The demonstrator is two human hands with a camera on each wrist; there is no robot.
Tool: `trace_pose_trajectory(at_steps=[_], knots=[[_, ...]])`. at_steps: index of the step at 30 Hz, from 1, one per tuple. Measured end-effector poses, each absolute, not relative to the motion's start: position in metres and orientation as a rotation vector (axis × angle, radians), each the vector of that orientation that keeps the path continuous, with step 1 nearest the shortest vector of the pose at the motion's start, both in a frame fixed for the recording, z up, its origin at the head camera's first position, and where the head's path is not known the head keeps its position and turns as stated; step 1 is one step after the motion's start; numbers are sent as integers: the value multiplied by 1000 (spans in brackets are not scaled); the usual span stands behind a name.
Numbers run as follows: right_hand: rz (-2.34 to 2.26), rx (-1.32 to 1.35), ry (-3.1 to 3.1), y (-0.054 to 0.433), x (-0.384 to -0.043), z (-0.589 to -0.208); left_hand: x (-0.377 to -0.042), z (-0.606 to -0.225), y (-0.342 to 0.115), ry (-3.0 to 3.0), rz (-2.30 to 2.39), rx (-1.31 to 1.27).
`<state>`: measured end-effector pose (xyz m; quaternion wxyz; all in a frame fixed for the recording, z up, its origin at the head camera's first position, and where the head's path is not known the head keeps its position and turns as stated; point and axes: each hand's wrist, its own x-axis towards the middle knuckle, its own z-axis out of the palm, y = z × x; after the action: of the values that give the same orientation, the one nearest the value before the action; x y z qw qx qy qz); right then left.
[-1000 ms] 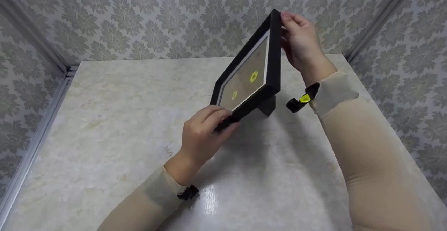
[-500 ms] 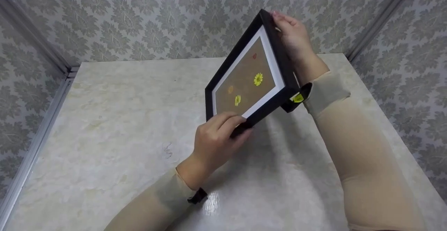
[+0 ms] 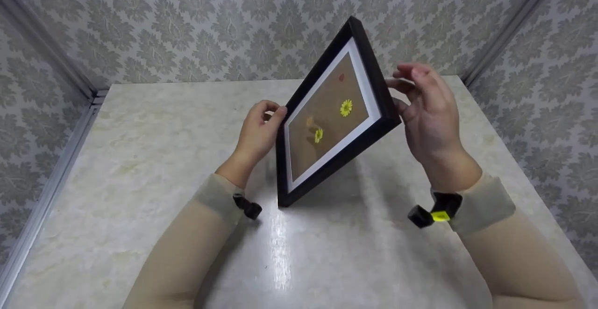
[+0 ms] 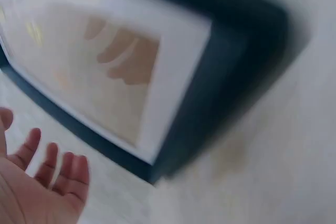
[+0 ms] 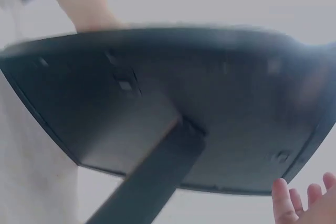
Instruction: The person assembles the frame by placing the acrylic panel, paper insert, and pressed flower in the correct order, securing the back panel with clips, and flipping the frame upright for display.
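A black picture frame point(image 3: 327, 117) with a white mat stands tilted on the table, showing yellow flowers point(image 3: 345, 108) on brown behind its glazing. Beside its left edge is my left hand point(image 3: 259, 129), fingers loosely bent; the left wrist view has them spread, with a gap to the frame. My right hand point(image 3: 432, 117) is by the right edge, fingers relaxed and slightly bent. In the right wrist view its fingertips appear near a back corner; whether they touch is unclear. A dark stand leg point(image 5: 157, 171) sticks out from the frame's back point(image 5: 226, 103).
The pale marbled table point(image 3: 163, 159) lies under the frame. Patterned wallpaper point(image 3: 229, 24) covers the walls behind and at both sides, with a metal rail point(image 3: 46, 178) along the left. Each wrist carries a small black camera point(image 3: 420, 216).
My left hand has let go of the lower edge and moved up to the left edge. My right hand has released the upper right edge and dropped lower. The frame turned slightly toward the camera.
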<state>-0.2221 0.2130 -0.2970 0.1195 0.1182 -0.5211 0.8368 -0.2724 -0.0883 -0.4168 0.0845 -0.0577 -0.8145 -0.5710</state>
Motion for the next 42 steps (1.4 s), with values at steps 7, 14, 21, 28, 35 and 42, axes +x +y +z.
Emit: trace_pose_trajectory(at_steps=[7, 14, 21, 28, 35, 42], knots=[[2512, 385, -1461, 207, -172, -314, -322, -433, -103, -2587, -1846, -141], [2504, 408, -1506, 200, -150, -317, -342, -428, -99, -2584, -1938, -125], [2522, 292, -1538, 195, -153, -315, -347, -423, -96, -2629, -1809, -117], [2542, 268, -1541, 210, -168, -314, -347, -422, -101, -2670, -1682, -142], [2475, 258, -1551, 227, -195, -314, -339, -422, -108, -2685, -1606, -171], [2487, 253, -1478, 241, -229, -312, -320, -422, -122, -2718, -1612, -206]])
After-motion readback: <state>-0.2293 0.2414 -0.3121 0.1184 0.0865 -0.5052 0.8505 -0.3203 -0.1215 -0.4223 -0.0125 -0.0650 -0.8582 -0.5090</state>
